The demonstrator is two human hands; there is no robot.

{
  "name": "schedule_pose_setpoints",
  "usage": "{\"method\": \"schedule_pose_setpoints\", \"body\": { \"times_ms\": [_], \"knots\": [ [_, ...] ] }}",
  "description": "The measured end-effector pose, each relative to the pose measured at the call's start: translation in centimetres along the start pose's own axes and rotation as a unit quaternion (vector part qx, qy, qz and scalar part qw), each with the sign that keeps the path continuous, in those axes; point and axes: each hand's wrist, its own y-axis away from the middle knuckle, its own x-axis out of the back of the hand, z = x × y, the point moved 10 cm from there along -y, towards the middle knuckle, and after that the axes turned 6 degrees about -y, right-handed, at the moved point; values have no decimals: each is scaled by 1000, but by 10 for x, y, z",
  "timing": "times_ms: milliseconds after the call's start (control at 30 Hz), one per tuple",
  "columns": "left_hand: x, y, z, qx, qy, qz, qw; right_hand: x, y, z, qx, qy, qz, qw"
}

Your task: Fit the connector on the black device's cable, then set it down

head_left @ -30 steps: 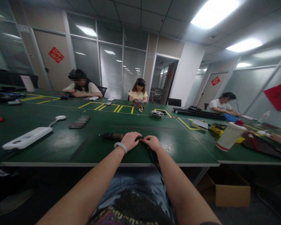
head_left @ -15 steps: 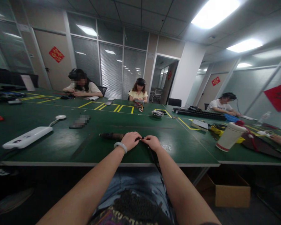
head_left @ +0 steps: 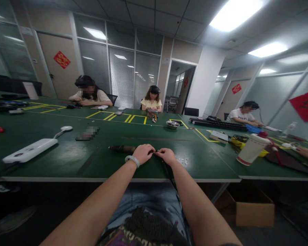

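Note:
A dark cylindrical tool (head_left: 123, 149), shaped like an electric screwdriver, lies on the green table with its narrow tip to the left. Wearing a pale bangle (head_left: 132, 160), my left hand (head_left: 143, 153) is closed over its right end, and the fingertips pinch a small dark part there. My right hand (head_left: 166, 155) meets it from the right, thumb and finger pinched at the tool's cable end. From under that hand a black cable (head_left: 166, 167) runs down over the table edge. The exact part between the fingertips is too small to make out.
A white power strip (head_left: 30, 150) and a blurred phone-like item (head_left: 87, 133) lie to the left. Ahead stands a metal bowl (head_left: 172, 124) of small parts. A white cup (head_left: 253, 149) stands at right, near a yellow tray (head_left: 262, 153). Co-workers sit across the table.

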Motion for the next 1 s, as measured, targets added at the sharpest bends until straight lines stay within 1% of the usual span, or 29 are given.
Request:
{"method": "schedule_pose_setpoints", "body": {
  "times_ms": [300, 1000],
  "knots": [
    [1, 1, -1, 9, 0, 6, 1000, 1, 1, -1, 4, -2, 0, 1000],
    [1, 0, 0, 1, 0, 11, 1000, 1, 0, -1, 1, 8, -1, 1000]
  ]
}}
